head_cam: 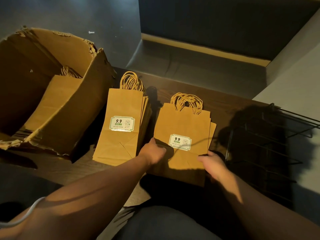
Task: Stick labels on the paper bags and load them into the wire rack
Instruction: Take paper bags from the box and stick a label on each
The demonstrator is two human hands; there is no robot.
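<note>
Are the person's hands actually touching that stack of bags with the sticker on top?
Touching. The head view shows the left hand pressed on the right stack beside its label, and the right hand resting against the stack's right edge.

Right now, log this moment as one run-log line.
left hand: on right bag stack | right hand: at its edge | label: on | wire rack: beside

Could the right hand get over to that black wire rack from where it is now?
Probably yes. The right hand rests on the near stack of bags, and the wire rack stands just beside it on the same table, with nothing visible between them.
</note>
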